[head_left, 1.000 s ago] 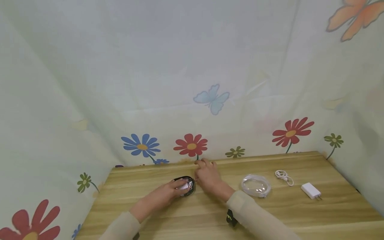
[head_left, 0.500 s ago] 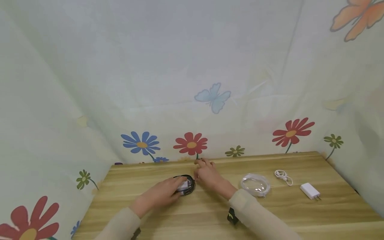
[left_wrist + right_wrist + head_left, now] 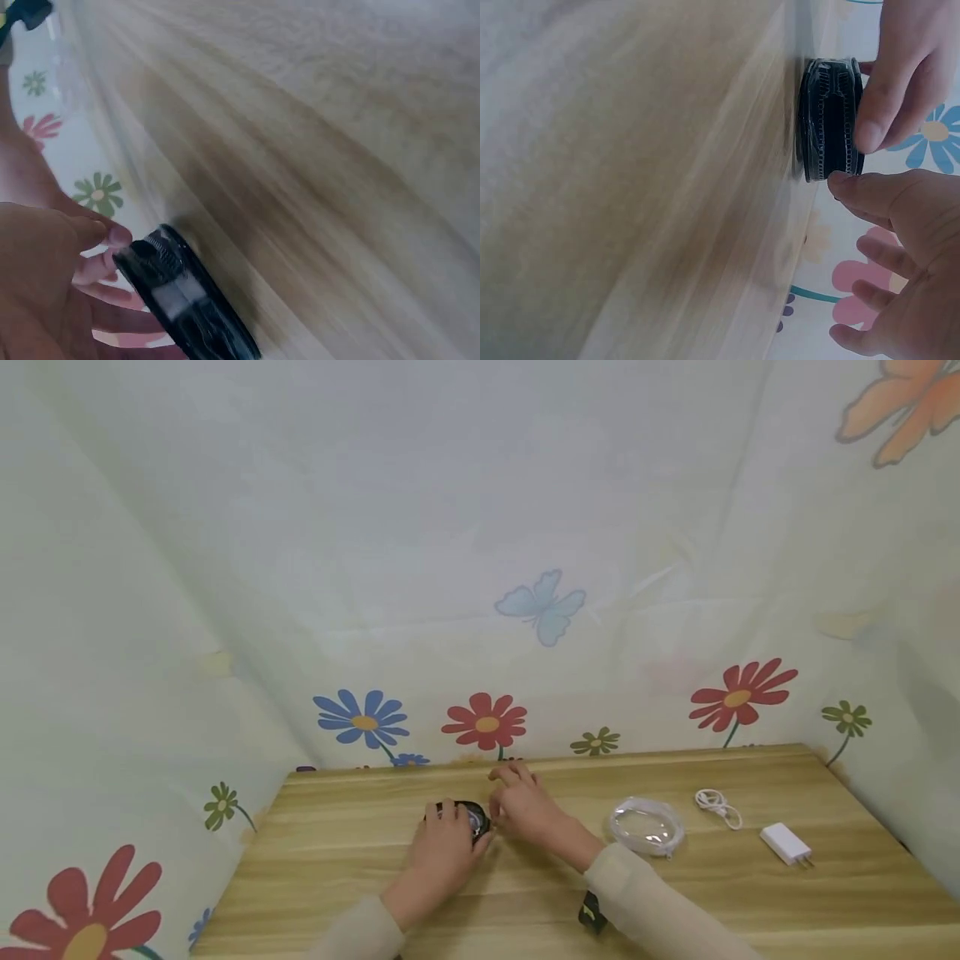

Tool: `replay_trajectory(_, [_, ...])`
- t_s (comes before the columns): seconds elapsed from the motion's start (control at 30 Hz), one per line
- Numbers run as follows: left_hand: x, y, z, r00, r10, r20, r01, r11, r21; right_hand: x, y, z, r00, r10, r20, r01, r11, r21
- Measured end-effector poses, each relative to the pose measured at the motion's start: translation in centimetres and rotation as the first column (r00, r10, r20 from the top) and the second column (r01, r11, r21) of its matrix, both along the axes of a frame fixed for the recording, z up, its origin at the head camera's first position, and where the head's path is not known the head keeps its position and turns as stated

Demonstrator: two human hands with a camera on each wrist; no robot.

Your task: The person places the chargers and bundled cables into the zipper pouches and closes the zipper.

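A small oval zip pouch point(image 3: 477, 817), clear with black trim, lies on the wooden table; a pale item shows inside it in the left wrist view. From the near side, my left hand point(image 3: 442, 858) holds the pouch, fingers over its top and thumb along its near right edge. At the pouch's right end is my right hand point(image 3: 528, 810). In the right wrist view its thumb and forefinger pinch the pouch's corner point(image 3: 817, 154), while the other fingers stand spread. Whether a zip pull sits between those fingertips is hidden.
Right of my hands lie a clear pouch with a white rim point(image 3: 617, 833), a coiled white cable point(image 3: 717, 807) and a white plug charger point(image 3: 785, 843). Printed cloth point(image 3: 420, 527) hangs behind and beside the wooden table point(image 3: 337, 835).
My left hand has swung from the pouch's left side to its near side, its thumb now at the near right edge. The right hand stays at the pouch's right end.
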State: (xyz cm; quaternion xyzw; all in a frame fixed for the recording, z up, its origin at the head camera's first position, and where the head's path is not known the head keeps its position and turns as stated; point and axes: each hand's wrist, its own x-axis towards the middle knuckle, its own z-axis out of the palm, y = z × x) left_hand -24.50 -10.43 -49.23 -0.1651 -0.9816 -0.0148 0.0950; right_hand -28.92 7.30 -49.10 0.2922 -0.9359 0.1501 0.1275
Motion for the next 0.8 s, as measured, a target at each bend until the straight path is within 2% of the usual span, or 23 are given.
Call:
replay_trajectory(0.1, [0.4, 0.5, -0.4, 1.000, 0.025, -0.018, -0.026, 0.997, -0.071, 0.4, 0.1, -0.3, 0.999, 0.033, 0.016, -0.033, 0.999, -0.011])
replay_trajectory(0.17, [0.5, 0.5, -0.6, 0.999, 0.020, -0.039, -0.024, 0.994, -0.106, 0.5, 0.0, -0.5, 0.998, 0.061, 0.024, -0.061, 0.998, -0.025])
replay_trajectory(0.27, [0.7, 0.3, -0.8, 0.997, -0.024, -0.078, 0.014, 0.991, -0.131, 0.7, 0.0, -0.9, 0.996, 0.081, 0.025, -0.080, 0.996, -0.044])
replay_trajectory(0.4, [0.6, -0.1, -1.1, 0.987, -0.094, -0.128, 0.077, 0.989, -0.130, 0.7, 0.2, -1.1, 0.998, 0.061, -0.006, -0.061, 0.997, -0.036])
replay_trajectory(0.57, [0.2, -0.8, -1.7, 0.969, -0.165, -0.186, 0.138, 0.979, -0.151, 0.7, 0.5, -0.7, 0.999, 0.052, -0.015, -0.052, 0.999, -0.007])
replay_trajectory(0.63, [0.1, -1.1, -1.8, 0.960, -0.200, -0.194, 0.167, 0.971, -0.173, 0.7, 0.6, -0.5, 0.999, 0.042, -0.009, -0.042, 0.999, 0.001])
replay_trajectory(0.8, [-0.1, -1.8, -1.9, 0.951, -0.279, -0.135, 0.251, 0.949, -0.192, 0.4, 0.6, -0.5, 1.000, 0.006, 0.000, -0.006, 1.000, 0.005])
